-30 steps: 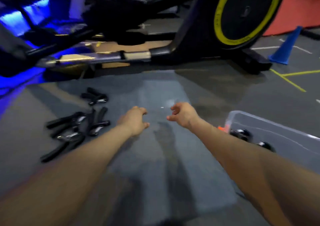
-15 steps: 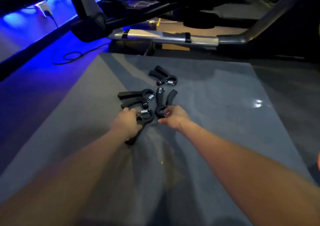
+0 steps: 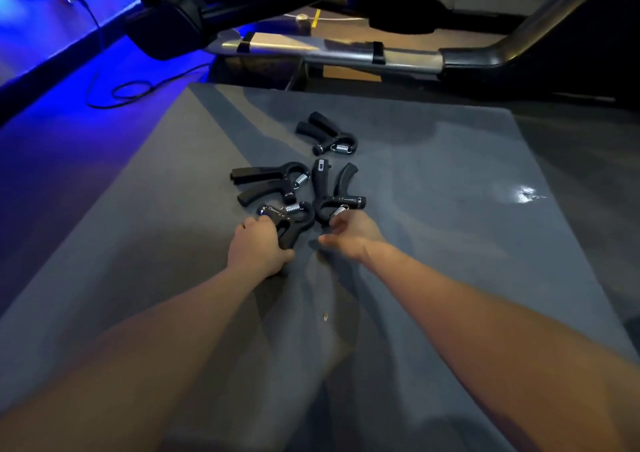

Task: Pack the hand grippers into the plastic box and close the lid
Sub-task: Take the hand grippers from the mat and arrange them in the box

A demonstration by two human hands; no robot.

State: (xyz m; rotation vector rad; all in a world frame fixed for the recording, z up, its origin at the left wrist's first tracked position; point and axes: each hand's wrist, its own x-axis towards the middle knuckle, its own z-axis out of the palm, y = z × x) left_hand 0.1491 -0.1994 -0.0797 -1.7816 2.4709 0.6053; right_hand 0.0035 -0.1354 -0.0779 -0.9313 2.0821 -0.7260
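Several black hand grippers with metal springs lie on a grey mat (image 3: 433, 243). My left hand (image 3: 256, 249) is closed around the handles of the nearest hand gripper (image 3: 287, 221). My right hand (image 3: 349, 235) hovers with fingers apart, its fingertips at the spring end of an upright hand gripper (image 3: 329, 191). Another hand gripper (image 3: 268, 183) lies to the left, and a fourth hand gripper (image 3: 327, 134) lies farther back, apart from the rest. The plastic box is out of view.
A dark exercise machine frame with a metal rail (image 3: 329, 51) runs across the back edge of the mat. A black cable (image 3: 117, 91) loops on the blue-lit floor at the left. Bare mat stretches to the right and toward me.
The view swung left from the box to the pile of hand grippers. My hands reached the pile; the left closed on the nearest hand gripper and the right came to the one beside it.
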